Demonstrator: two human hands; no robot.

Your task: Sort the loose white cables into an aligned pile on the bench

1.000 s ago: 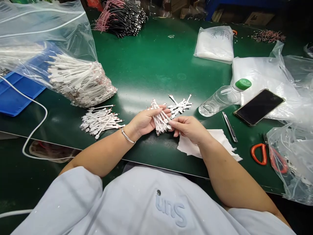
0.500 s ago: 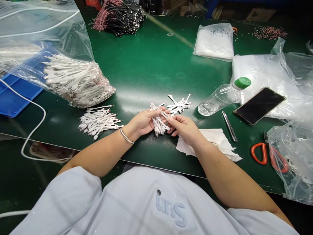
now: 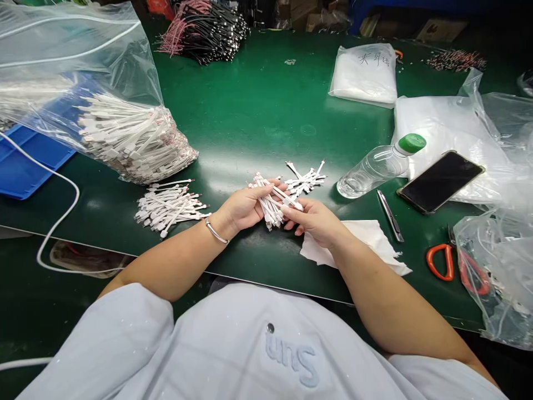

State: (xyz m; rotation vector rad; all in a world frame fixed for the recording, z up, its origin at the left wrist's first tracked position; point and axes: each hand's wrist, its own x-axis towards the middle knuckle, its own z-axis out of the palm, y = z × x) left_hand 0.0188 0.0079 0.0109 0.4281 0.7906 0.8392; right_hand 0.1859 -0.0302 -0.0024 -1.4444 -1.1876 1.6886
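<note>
My left hand (image 3: 244, 206), with a silver bangle on the wrist, is closed around a bundle of short white cable pieces (image 3: 266, 200) held over the green table (image 3: 258, 111). My right hand (image 3: 313, 219) pinches one white piece (image 3: 289, 199) at the bundle's right side, its far end sticking out. Just beyond the hands lies a small pile of white pieces (image 3: 306, 179). To the left lies a larger loose pile (image 3: 169, 204). A clear plastic bag (image 3: 95, 94) full of the same pieces sits at the far left.
A bottle with a green cap (image 3: 378, 165) lies on its side right of the hands, with a black phone (image 3: 440, 180), a pen (image 3: 390, 214), white tissue (image 3: 358, 239) and orange-handled scissors (image 3: 441, 262). Plastic bags (image 3: 495, 250) fill the right; black and pink wires (image 3: 204, 28) lie at the back; blue tray (image 3: 29, 161) at left.
My right hand has shifted up along the bundle and drawn one white piece out to the right. The left hand keeps its hold on the bundle.
</note>
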